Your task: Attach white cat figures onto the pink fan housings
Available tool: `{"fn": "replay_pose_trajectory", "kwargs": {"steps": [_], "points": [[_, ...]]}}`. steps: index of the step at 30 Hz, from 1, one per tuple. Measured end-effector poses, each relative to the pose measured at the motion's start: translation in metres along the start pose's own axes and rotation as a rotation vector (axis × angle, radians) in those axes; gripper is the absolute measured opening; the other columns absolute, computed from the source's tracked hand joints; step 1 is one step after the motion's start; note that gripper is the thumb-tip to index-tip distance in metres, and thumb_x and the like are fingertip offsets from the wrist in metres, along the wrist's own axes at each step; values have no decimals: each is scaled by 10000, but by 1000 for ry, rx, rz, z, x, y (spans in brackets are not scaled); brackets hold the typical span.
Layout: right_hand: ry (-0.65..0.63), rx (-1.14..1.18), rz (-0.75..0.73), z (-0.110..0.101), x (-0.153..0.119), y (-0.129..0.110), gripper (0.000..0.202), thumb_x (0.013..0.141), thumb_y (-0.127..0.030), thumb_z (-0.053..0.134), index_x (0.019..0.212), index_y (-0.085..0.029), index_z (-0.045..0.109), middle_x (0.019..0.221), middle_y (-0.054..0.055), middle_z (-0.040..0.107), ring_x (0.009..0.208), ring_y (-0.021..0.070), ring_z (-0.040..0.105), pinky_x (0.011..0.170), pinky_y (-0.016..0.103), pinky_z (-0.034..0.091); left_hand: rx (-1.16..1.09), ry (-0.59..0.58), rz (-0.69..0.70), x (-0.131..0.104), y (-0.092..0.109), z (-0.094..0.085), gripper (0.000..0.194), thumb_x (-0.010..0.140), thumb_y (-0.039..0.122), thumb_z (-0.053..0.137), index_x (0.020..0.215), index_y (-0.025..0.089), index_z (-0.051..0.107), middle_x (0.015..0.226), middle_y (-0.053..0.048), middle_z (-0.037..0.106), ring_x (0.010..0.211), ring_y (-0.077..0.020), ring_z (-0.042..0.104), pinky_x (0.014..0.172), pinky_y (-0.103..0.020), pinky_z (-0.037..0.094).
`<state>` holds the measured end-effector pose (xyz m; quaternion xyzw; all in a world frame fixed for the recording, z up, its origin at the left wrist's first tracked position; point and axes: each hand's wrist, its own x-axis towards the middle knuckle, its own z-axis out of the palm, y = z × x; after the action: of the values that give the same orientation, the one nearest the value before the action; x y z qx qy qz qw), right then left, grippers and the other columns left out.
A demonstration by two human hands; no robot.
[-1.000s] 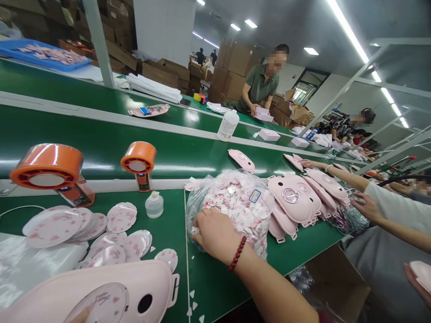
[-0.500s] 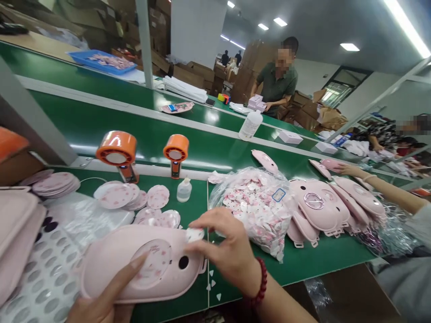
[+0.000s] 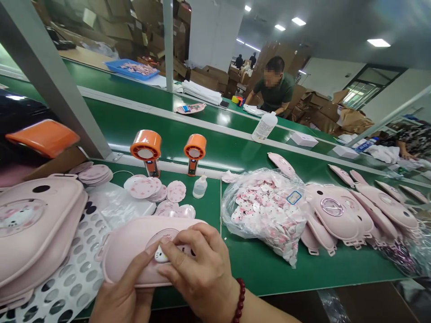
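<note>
Green bench [image 3: 249, 264], near lane: pink shell [image 3: 134, 246] at front edge, perforated sheet [image 3: 67, 278] at left, sticker discs [image 3: 144, 187], 2 orange fans [image 3: 146, 150], small bottle [image 3: 200, 187], bag of stickers [image 3: 266, 211], stacked pink shells [image 3: 340, 215] at right.

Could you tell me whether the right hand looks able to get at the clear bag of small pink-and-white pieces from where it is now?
Probably yes. The right hand rests on the pink shell, and the clear bag lies just to its right on the green table, with only bare surface between them.
</note>
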<state>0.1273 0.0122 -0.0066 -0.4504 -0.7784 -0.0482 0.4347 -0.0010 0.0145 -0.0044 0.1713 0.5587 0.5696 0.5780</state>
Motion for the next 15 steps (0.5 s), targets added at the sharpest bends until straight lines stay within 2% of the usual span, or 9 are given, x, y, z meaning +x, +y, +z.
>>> {"fn": "replay_pose_trajectory", "kwargs": {"steps": [4, 6, 8, 10, 12, 15], "points": [[-112, 6, 48, -3, 0, -1, 289, 954, -271, 650, 1239, -234, 677, 1055, 54, 686, 1010, 220, 574, 961, 349, 534, -84, 40, -42, -1, 1, 0, 499, 612, 305, 886, 1083, 323, 721, 1231, 11, 705, 1280, -268, 574, 910, -229, 571], [-120, -14, 33, -2, -1, -1, 296, 950, -225, 634, 1243, -214, 673, 1054, 67, 690, 1006, 226, 581, 956, 348, 545, -80, 45, -25, -1, 0, -2, 527, 561, 271, 912, 1053, 272, 725, 1242, -5, 699, 1301, -281, 556, 910, -214, 565], [-161, -39, -7, -1, -3, -2, 342, 946, -193, 624, 1286, -177, 647, 1108, 86, 692, 1064, 241, 583, 1000, 353, 537, -73, 48, -23, -1, 0, -4, 465, 518, 255, 922, 943, 222, 736, 1201, -26, 714, 1303, -301, 551, 872, -190, 573], [-232, -50, -48, -1, -3, -1, 384, 955, -201, 614, 1331, -125, 612, 1227, 111, 673, 1189, 261, 557, 1108, 382, 480, -78, 46, -53, -2, 0, -4, 441, 495, 198, 907, 906, 220, 746, 1154, -31, 732, 1298, -314, 558, 801, -170, 587], [-301, -24, -87, -5, -2, 1, 377, 977, -231, 597, 1327, -91, 611, 1369, 142, 612, 1340, 269, 481, 1218, 425, 366, -99, 53, -78, -4, 1, -2, 470, 543, 180, 873, 987, 274, 752, 1164, -6, 736, 1296, -312, 565, 763, -190, 606], [-370, 105, -25, -15, 5, 10, 311, 1011, -286, 562, 1281, -179, 674, 1541, 139, 466, 1482, 264, 344, 1260, 507, 248, -120, 81, -88, -5, 3, 2, 528, 653, 243, 847, 1149, 365, 712, 1243, 30, 712, 1294, -290, 573, 793, -238, 618]]}}
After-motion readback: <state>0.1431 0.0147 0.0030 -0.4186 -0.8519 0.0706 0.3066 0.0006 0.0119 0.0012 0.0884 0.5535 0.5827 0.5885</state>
